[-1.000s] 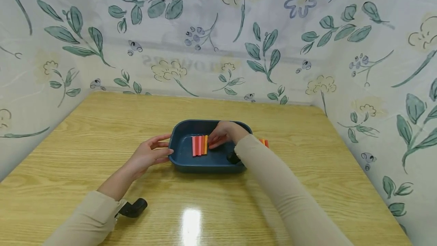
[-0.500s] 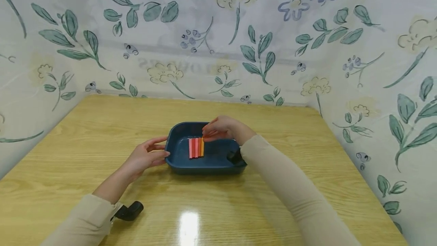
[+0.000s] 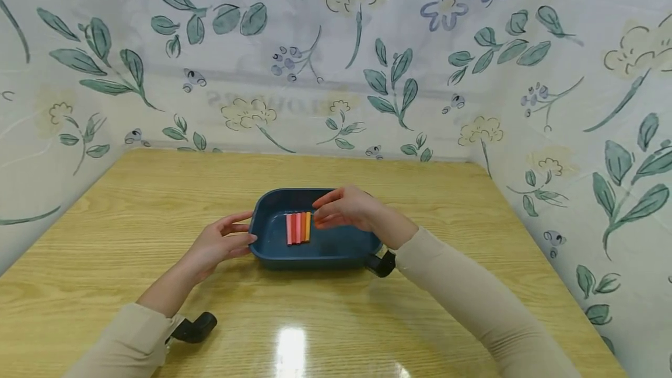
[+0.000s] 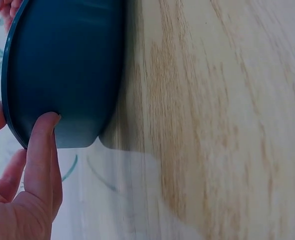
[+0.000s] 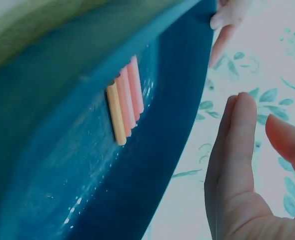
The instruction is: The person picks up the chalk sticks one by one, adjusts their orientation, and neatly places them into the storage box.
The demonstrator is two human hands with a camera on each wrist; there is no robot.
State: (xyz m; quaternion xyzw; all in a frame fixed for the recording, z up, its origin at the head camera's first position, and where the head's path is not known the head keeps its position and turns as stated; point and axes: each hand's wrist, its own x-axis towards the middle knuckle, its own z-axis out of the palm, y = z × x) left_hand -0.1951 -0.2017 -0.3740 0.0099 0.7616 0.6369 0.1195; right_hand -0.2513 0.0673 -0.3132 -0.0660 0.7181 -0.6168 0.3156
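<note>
"Head view first: where are the coloured sticks (image 3: 297, 228)?"

"They lie side by side on the floor of the blue tray (image 3: 336, 244), left of its middle; my right hand (image 3: 354, 209) hangs over the tray's right half, fingers loosely extended, thumb parted from them, holding nothing that I can see; my left hand (image 3: 221, 242) touches the tray's left end, its fingers nearly straight."

"How would you handle that well?"

"With the sticks so close together, I'd judge a light fingertip touch best, lest the row roll apart; my left hand should only brace the tray, never tip it."

"And around you?"

"Wood-grained desk (image 3: 446, 191), glossy enough to throw back a bright glare (image 3: 291, 349) near me; beyond it and at both sides, a sheet (image 3: 226, 77) printed with leaves and flowers."
</note>
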